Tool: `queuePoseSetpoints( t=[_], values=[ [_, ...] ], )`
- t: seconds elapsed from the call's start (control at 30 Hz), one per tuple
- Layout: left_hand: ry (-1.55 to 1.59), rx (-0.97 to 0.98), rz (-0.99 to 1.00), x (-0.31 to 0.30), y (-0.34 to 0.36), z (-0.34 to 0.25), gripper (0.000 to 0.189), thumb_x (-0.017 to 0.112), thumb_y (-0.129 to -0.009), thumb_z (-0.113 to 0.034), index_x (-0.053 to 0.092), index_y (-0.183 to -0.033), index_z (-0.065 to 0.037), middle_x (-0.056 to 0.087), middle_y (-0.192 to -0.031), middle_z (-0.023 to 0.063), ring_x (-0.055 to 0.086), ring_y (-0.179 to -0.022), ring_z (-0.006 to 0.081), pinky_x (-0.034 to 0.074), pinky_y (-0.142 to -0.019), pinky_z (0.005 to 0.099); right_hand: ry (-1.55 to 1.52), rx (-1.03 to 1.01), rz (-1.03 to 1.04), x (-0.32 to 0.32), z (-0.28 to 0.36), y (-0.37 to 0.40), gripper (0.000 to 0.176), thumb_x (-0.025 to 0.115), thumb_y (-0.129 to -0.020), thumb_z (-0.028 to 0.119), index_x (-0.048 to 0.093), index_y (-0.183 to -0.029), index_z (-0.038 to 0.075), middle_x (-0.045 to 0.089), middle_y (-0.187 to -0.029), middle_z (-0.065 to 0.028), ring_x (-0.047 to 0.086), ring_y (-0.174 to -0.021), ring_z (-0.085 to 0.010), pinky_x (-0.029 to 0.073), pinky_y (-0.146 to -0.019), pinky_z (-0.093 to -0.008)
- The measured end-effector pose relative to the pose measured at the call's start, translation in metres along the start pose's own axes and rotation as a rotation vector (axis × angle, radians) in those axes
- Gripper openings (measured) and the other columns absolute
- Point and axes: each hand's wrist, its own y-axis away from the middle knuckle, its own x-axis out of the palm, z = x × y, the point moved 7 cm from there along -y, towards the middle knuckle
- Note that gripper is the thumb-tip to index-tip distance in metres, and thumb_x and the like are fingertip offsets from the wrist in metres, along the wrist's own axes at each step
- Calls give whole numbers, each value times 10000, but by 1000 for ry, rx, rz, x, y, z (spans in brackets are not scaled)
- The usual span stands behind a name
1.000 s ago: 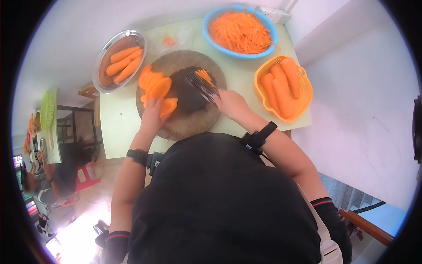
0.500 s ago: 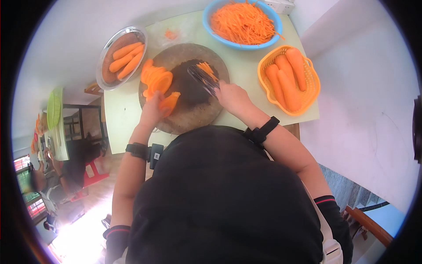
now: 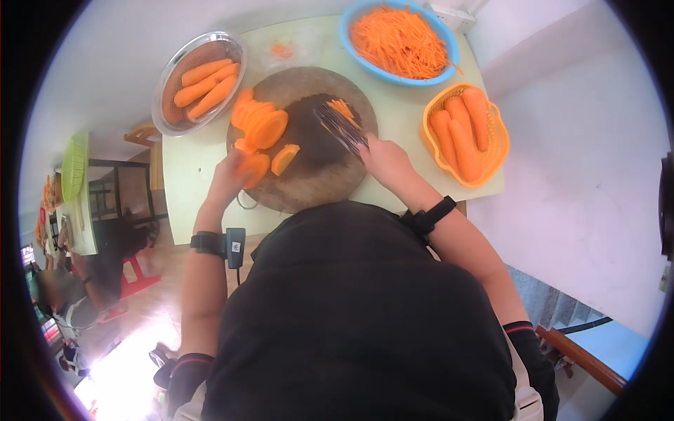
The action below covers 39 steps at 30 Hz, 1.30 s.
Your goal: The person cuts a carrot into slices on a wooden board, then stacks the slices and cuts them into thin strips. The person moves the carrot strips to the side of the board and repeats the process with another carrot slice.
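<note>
Carrot slices [image 3: 265, 129] lie fanned between nine and ten o'clock on your round chopping board [image 3: 302, 196], twelve being its far edge; they overlap too closely for you to count. Your left hand [image 3: 227, 177] is at eight o'clock, its fingers curled against a near slice [image 3: 255, 168]; whether they grip it or merely touch it, you cannot tell. One separate cut piece [image 3: 285, 160] lies just beside that slice, nearer the centre. Your right hand [image 3: 387, 160], toward four o'clock, has its fingers closed round one knife [image 3: 342, 130], blade angled toward ten; beside it, at one to two o'clock, lies a small bunch of carrot strips [image 3: 342, 110].

Cutting slices into strips seems to be the step in hand, with your left hand sorting stock; the next move probably calls for a few slices laid flat, fingertips tucked away from the edge.

Around the board on the table [image 3: 184, 179], count one yellow basket [image 3: 500, 140] at three o'clock with four whole carrots [image 3: 465, 149], one blue basin [image 3: 349, 43] between one and two, heaped with uncountable shreds [image 3: 398, 42], and one metal basket [image 3: 161, 112] at ten, holding three or four overlapping carrots.
</note>
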Motion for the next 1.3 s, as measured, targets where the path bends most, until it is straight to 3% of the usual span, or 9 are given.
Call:
queuePoseSetpoints(
  t=[0.07, 0.17, 0.27, 0.47, 0.63, 0.93, 1.13, 1.23, 1.3],
  values=[
    [16, -18, 2, 10, -1, -1, 324, 709, -785, -47, 574, -1077, -13, 656, -1056, 170, 641, -1019, 305, 495, -894, 372, 12, 7, 2, 0, 1, 0, 270, 469, -997, 279, 555, -970, 24, 647, -725, -198, 645, -701, -401, 510, -653, -512],
    [-226, 221, -194, 9, 5, -35, 336, 691, -752, -26, 595, -1074, -40, 593, -1076, 139, 569, -1050, 368, 485, -895, 432, 33, 4, -6, 2, 0, 1, 272, 478, -995, 284, 555, -974, 24, 639, -708, -202, 642, -692, -402, 504, -646, -514],
    [-447, 353, -277, 13, 11, -51, 385, 718, -738, -6, 595, -1101, -45, 588, -1068, 130, 568, -1062, 332, 484, -914, 404, 32, -2, -36, 7, -7, 0, 283, 488, -992, 295, 558, -984, 21, 637, -700, -208, 640, -688, -406, 501, -644, -515],
    [-402, 536, -231, 37, 17, -65, 403, 693, -745, 5, 598, -1134, -47, 579, -1109, 127, 558, -1058, 335, 482, -911, 406, -39, 85, -6, 4, -12, 0, 299, 503, -989, 310, 558, -989, 16, 650, -725, -222, 642, -707, -424, 500, -651, -521],
    [-397, 534, -154, 62, 7, -83, 427, 673, -753, 7, 593, -1169, -47, 574, -1149, 132, 556, -1047, 334, 486, -917, 391, -18, 63, 7, 4, -8, 0, 291, 512, -986, 302, 555, -985, 15, 641, -723, -236, 637, -712, -436, 494, -654, -529],
    [-502, 361, -77, 75, -19, -83, 450, 663, -707, 56, 598, -1141, -44, 544, -1032, 131, 518, -1034, 328, 461, -926, 387, -45, 128, -4, 6, -17, 2, 298, 508, -991, 308, 547, -998, 13, 628, -700, -241, 624, -684, -447, 488, -635, -521],
    [-323, 302, -7, 72, -26, -73, 240, 685, -747, 25, 644, -975, -36, 567, -969, 138, 563, -994, 333, 480, -868, 403, -73, 70, -5, -1, -10, 3, 282, 516, -992, 297, 548, -976, 17, 620, -696, -236, 619, -673, -440, 478, -623, -523],
    [-146, 273, 50, 64, -26, -74, 160, 700, -770, -3, 632, -913, -23, 590, -867, 134, 609, -863, 304, 504, -782, 390, -107, 41, 28, -4, -8, 2, 284, 524, -991, 294, 553, -946, 15, 616, -691, -231, 615, -668, -435, 475, -617, -516],
    [-15, 140, 66, 60, -27, -70, 174, 717, -803, -26, 611, -941, -19, 603, -786, 90, 607, -727, 221, 507, -700, 331, -158, 61, -44, -13, -3, 5, 292, 526, -991, 293, 555, -924, 11, 608, -670, -227, 609, -649, -434, 474, -613, -503]
  ],
)
